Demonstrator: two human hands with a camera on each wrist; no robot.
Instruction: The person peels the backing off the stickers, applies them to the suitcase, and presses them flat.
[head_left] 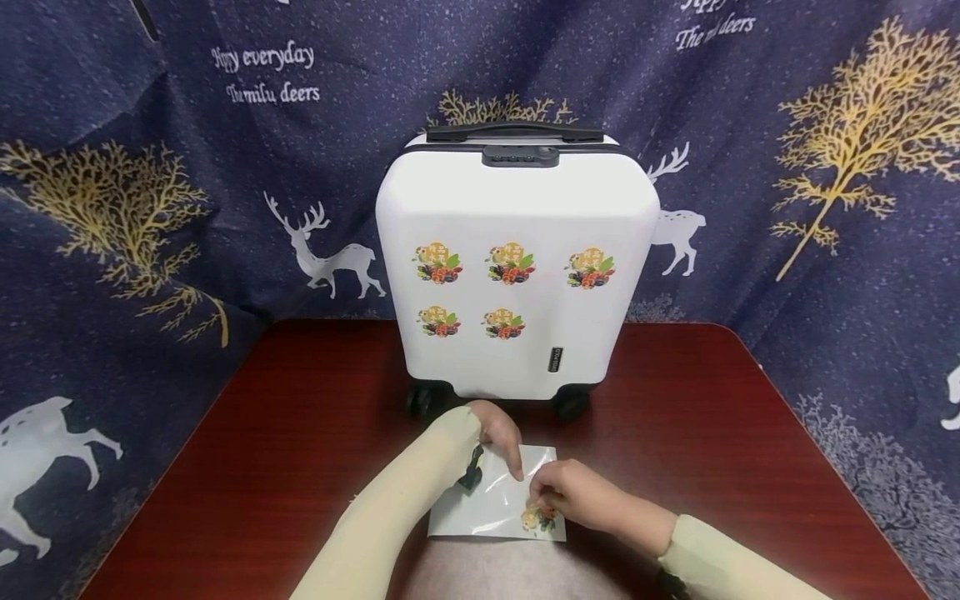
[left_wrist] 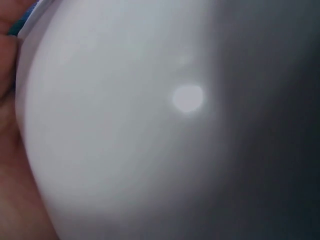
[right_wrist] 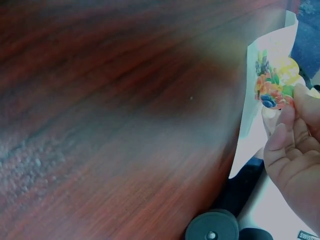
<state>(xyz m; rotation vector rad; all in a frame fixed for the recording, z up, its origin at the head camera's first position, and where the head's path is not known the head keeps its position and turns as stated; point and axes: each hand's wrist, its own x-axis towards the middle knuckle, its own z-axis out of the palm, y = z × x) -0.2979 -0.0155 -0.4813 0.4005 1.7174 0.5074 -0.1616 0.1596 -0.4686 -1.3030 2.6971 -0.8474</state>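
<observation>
A glossy white backing sheet (head_left: 487, 508) lies before me, bent in the right wrist view, with one fruit sticker (right_wrist: 272, 82) at its right corner. My right hand (head_left: 573, 496) pinches that sticker's edge between thumb and fingertips; the sticker looks partly lifted from the sheet. My left hand (head_left: 498, 432) holds the sheet near its upper part, a finger pointing down over it. In the left wrist view the sheet (left_wrist: 110, 125) fills most of the picture, and part of the left hand (left_wrist: 20, 185) shows at the left edge.
Behind the hands a white suitcase (head_left: 517, 200) stands upright on the red-brown table (head_left: 300, 433). Several matching fruit stickers (head_left: 512, 263) are on its front, three above and two below. A suitcase wheel (right_wrist: 212, 227) shows near the right hand. Dark blue cloth (head_left: 187, 208) hangs behind.
</observation>
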